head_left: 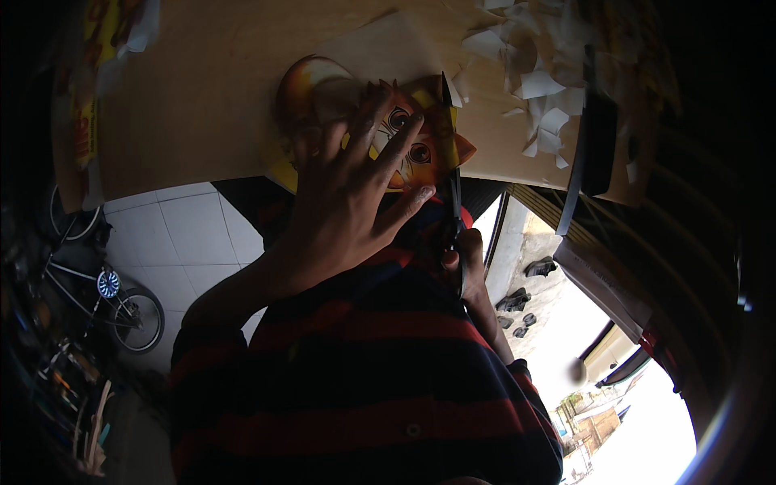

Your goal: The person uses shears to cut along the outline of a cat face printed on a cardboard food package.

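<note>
An orange cartoon fox-face cutout (419, 153) with big dark eyes lies at the near edge of the table. My left hand (347, 182) rests flat over it, fingers spread, covering much of its left side. Scissors (454, 190) are gripped in my right hand (470, 255), their blades pointing away from me along the cutout's right side. Whether the blades are apart is hard to make out. Beneath and behind my left fingers are a rounded orange piece (295, 85) with a pale tip and a pale sheet (388, 44).
White paper scraps (554, 121) litter the right of the brown tabletop (202, 97), beside a dark long object (600, 137). A yellow and red printed item (85, 121) is at the left edge. A bicycle (105, 283) stands on the tiled floor (186, 226); dark footwear (540, 267) lies outside, right.
</note>
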